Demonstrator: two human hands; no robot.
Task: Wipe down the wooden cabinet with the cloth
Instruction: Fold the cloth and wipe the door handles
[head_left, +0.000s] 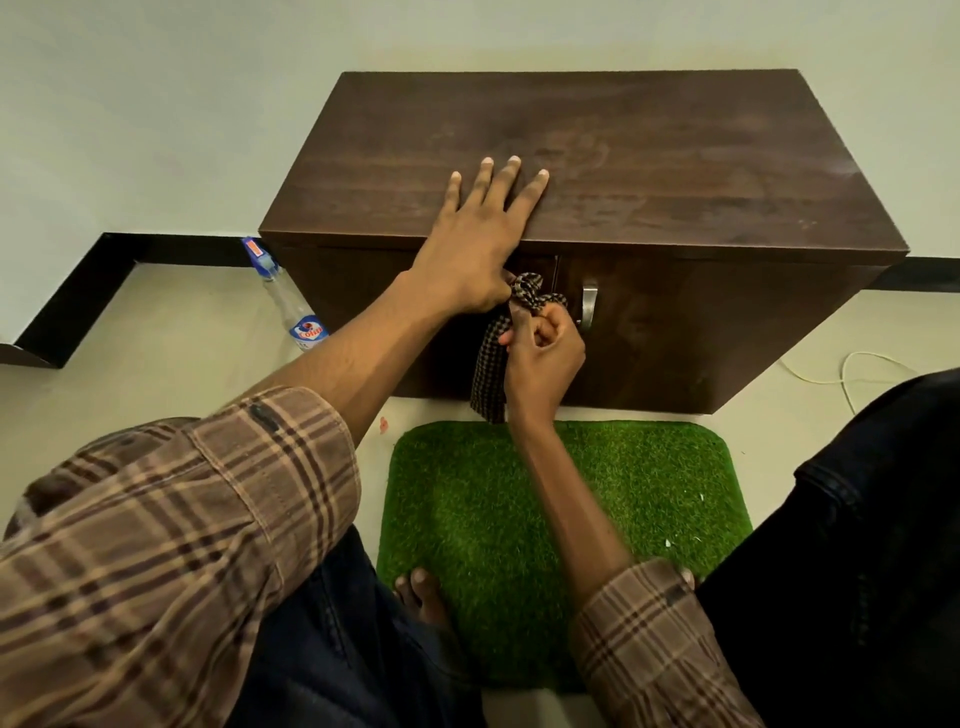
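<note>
Dark wood-grain cabinet (649, 171), box-shaped, stands on pale floor (171, 338) against a plain wall. Shaggy green mat (519, 499) lies nearer than the fingers. Left hand (475, 234) rests flat on the top, fingers spread apart. Right hand (543, 353) is closed around the checked cloth (493, 358), against the door front just left of the metal handle (588, 304).

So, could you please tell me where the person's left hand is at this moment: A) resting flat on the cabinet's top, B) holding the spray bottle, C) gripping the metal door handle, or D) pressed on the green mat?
A: the left hand lies palm down, fingers spread, on the wooden cabinet top, while the right hand holds the checked cloth at the front.
</note>
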